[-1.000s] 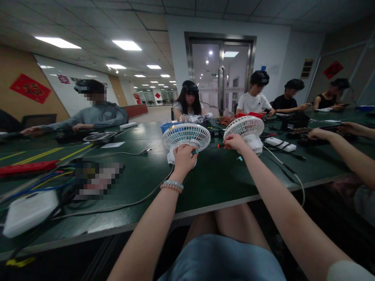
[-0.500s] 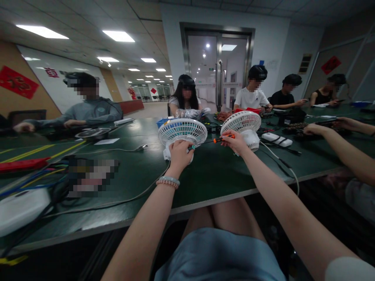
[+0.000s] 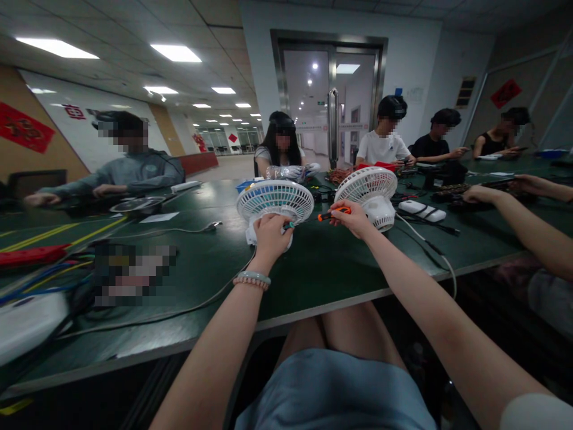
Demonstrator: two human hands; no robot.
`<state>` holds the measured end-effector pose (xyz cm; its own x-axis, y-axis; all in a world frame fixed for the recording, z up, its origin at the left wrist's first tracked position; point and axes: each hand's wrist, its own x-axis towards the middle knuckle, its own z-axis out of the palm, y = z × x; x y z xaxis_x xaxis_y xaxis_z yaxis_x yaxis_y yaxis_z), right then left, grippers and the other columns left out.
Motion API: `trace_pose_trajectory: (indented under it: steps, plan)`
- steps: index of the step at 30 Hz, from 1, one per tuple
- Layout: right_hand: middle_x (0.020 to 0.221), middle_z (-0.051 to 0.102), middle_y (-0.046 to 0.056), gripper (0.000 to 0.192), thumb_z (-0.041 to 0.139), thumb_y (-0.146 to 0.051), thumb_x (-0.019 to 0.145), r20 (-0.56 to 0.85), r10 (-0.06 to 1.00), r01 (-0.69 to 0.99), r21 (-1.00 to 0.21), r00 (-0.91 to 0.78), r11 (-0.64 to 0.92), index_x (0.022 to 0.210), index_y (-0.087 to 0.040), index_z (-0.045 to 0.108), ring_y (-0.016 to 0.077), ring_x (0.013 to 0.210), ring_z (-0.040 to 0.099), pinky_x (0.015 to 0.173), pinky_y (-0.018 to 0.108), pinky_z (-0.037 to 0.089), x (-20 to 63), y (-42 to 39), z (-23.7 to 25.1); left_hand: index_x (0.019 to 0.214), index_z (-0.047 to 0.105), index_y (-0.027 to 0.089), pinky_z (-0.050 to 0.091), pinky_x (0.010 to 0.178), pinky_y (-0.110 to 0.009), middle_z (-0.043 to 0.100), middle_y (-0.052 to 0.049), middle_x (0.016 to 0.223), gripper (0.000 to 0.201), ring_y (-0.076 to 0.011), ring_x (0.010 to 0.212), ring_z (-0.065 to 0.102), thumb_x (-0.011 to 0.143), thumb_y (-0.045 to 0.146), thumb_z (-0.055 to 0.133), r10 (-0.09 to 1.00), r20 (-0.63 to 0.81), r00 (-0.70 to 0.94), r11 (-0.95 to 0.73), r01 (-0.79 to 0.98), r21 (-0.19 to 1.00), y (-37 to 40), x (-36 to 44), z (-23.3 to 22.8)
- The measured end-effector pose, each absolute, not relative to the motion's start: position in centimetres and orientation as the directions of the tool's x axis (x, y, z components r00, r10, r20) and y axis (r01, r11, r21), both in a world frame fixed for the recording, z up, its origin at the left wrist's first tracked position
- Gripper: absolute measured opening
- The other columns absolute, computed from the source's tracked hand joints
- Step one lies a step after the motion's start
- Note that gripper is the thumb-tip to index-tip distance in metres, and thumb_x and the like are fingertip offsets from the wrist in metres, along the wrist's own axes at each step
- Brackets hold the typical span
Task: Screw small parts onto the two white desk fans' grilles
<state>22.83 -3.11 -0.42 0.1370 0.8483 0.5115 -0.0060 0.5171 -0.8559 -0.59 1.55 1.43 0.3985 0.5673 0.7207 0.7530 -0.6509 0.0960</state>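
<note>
A left hand [image 3: 270, 235] is closed around the base of a small white desk fan [image 3: 274, 203] standing on a dark green table [image 3: 331, 269]. The right hand [image 3: 356, 218] pinches an orange-handled screwdriver [image 3: 333, 212], its tip pointing toward the fan. The fan looks light: thin ribbed plastic grille, best gripped by its solid base. A second fan [image 3: 371, 188] stands just behind.

Small white desk fan [image 3: 274, 203] with round grille and teal blades inside, standing on the dark green table at centre of the frame, head tilted upward, orange-handled screwdriver [image 3: 330, 213] just right of it, lying almost horizontal, tip toward the fan
</note>
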Motion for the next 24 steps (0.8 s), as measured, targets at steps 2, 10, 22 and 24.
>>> trace_pose_trajectory:
  steps: [2,10,22,24]
  plan:
    - [0.084,0.063,0.003,0.033,0.068,-0.035,0.063,0.520,0.844,-0.007,-0.851,0.128,0.525,0.087,-0.017,0.055,0.0114,0.061,0.061,0.055,0.024,0.050,22.85,-3.21,-0.39,0.089,0.062,0.025,0.028,0.087,-0.043,0.065,-0.003,0.093,0.018,-0.0250,0.102,0.048,0.072,0.026,0.058,0.559,0.726,0.402,-0.659,0.746,0.095,1.66,-0.62,1.37]
    - [0.083,0.061,0.001,0.025,0.055,-0.028,0.070,0.475,0.877,-0.118,-0.869,0.073,0.480,0.093,-0.019,0.049,0.0116,0.056,0.061,0.052,0.026,0.051,22.83,-3.61,0.09,0.089,0.061,0.026,0.026,0.090,-0.043,0.065,-0.003,0.095,0.017,-0.0248,0.104,0.047,0.072,0.026,0.057,0.582,0.710,0.397,-0.649,0.752,0.112,1.56,-0.52,1.42]
    - [0.050,0.056,-0.004,0.031,0.049,-0.049,0.079,0.478,0.871,0.147,-0.876,0.117,0.460,0.083,-0.018,0.047,0.0114,0.035,0.053,0.032,0.020,0.042,22.95,-3.55,-0.08,0.088,0.063,0.025,0.029,0.088,-0.041,0.065,-0.002,0.092,0.018,-0.0231,0.100,0.050,0.071,0.026,0.059,0.540,0.745,0.392,-0.668,0.738,0.097,1.86,-0.76,1.23]
    - [0.044,0.051,-0.007,0.029,0.049,-0.048,0.079,0.506,0.852,0.228,-0.853,0.136,0.470,0.079,-0.019,0.047,0.0095,0.031,0.048,0.030,0.018,0.038,23.09,-3.49,-0.17,0.088,0.063,0.025,0.029,0.088,-0.041,0.065,-0.002,0.092,0.017,-0.0228,0.100,0.050,0.071,0.026,0.059,0.539,0.749,0.385,-0.665,0.740,0.098,2.00,-0.78,1.17]
